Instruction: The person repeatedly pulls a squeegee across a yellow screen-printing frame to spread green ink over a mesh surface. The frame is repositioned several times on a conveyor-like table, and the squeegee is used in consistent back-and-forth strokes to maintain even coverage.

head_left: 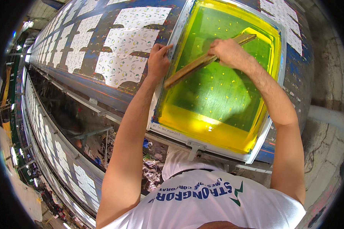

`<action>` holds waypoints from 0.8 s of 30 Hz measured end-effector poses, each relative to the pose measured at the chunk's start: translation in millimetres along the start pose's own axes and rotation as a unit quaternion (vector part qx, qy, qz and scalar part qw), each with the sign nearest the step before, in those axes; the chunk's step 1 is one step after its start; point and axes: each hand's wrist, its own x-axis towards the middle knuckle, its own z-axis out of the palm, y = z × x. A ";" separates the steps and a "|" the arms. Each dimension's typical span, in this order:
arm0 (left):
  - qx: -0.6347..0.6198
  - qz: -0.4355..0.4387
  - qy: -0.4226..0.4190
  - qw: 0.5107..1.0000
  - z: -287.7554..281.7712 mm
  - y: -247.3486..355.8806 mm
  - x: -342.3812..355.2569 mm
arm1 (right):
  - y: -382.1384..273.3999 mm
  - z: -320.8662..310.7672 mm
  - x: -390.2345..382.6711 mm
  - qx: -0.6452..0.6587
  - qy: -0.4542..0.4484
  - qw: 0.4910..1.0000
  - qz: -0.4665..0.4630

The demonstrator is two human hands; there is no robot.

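A screen printing frame (176, 32) with pale metal edges lies on the long table before me. Its mesh (214, 89) looks green, with yellow ink (179, 118) pooled along the near end and smeared up the sides. My right hand (227, 52) grips a long wooden squeegee (191, 70) from above, near its middle. The squeegee lies slantwise over the mesh, its left end nearer to me. My left hand (158, 61) is at the frame's left edge, fingers curled and index finger against the rim; its undersides are hidden.
White printed fabric pieces (132, 42) lie in rows on the dark table to the left, and more fabric (283, 19) is beyond the frame at right. A metal bracket (195, 148) juts from the near edge. Another fabric-covered table (61, 152) runs along the left, across a littered gap.
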 end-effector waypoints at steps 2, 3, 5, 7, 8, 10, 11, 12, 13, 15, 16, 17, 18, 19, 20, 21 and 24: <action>-0.007 0.011 0.005 1.000 0.9 -3.1 -0.7 | -35.3 -0.9 -6.5 -0.009 0.010 1.000 -0.028; -0.011 0.013 0.003 1.000 1.6 -4.4 -1.0 | -52.7 -1.2 -11.5 -0.016 -0.002 0.999 -0.034; -0.006 0.021 0.010 1.000 3.4 -7.2 -1.6 | -86.1 -2.6 -28.3 0.005 0.026 0.999 -0.031; 0.000 0.036 0.016 0.999 5.2 -9.7 -1.7 | -119.4 -1.5 -42.4 0.025 0.032 0.999 -0.007; 0.003 0.049 0.019 0.999 6.0 -10.9 -1.8 | -136.1 -1.0 -51.4 0.035 0.025 0.999 0.021; 0.003 0.047 0.017 0.999 7.2 -12.2 -1.8 | -167.0 -0.3 -69.8 0.059 0.000 0.992 0.110; 0.006 0.045 0.018 0.999 7.5 -13.4 -1.6 | -181.9 -0.2 -79.8 0.074 0.005 0.986 0.147; 0.008 0.043 0.018 0.999 7.8 -13.1 -1.7 | -195.5 -0.1 -89.8 0.090 0.017 0.979 0.183; 0.007 0.042 0.011 0.999 7.9 -14.4 -1.4 | -209.8 0.5 -99.0 0.087 0.013 0.971 0.222; 0.015 0.032 -0.004 0.999 8.1 -14.6 -1.0 | -242.1 4.6 -115.4 0.086 0.036 0.953 0.290; 0.016 0.029 -0.013 0.999 8.1 -14.7 -0.9 | -258.8 6.5 -123.8 0.086 0.035 0.941 0.325; 0.014 0.032 -0.011 0.999 8.2 -14.3 -0.8 | -274.9 9.2 -130.2 0.086 0.050 0.934 0.344; 0.010 0.036 -0.008 0.999 8.3 -15.3 -0.8 | -290.0 11.8 -135.1 0.085 0.065 0.926 0.362; 0.007 0.040 -0.002 0.999 8.6 -14.0 -1.1 | -301.8 14.0 -138.7 0.094 0.072 0.913 0.390; 0.013 0.033 -0.004 0.999 8.7 -15.7 -1.0 | -311.5 15.3 -141.6 0.099 0.061 0.905 0.410; 0.018 0.027 -0.007 0.999 9.3 -13.9 -0.8 | -317.7 15.8 -143.7 0.096 0.081 0.906 0.404; 0.039 0.049 -0.006 0.998 11.3 -16.6 0.6 | -323.2 10.3 -147.6 0.102 0.114 0.905 0.396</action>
